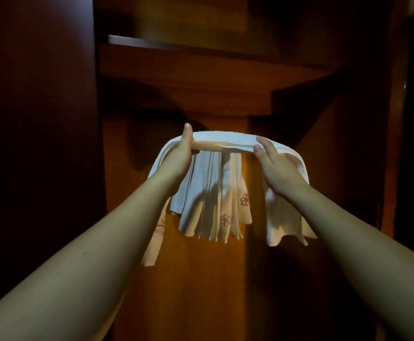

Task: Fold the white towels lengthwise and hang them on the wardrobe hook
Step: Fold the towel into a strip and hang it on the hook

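Note:
A folded white towel (225,140) stretches as a long band between both hands, its two ends drooping at either side. My left hand (180,153) grips its left part, thumb on top and fingers curled under. My right hand (274,166) holds the right part with fingers over the band. Behind and below the band hang several folded white towels (215,203) with small pink flower embroidery, against the wooden wardrobe panel (201,279). The hook itself is hidden behind the towels.
A wooden shelf (201,67) juts out above the towels inside the wardrobe. A dark wardrobe door (36,119) stands at the left, and a dark side panel (348,143) closes the right. The scene is dim.

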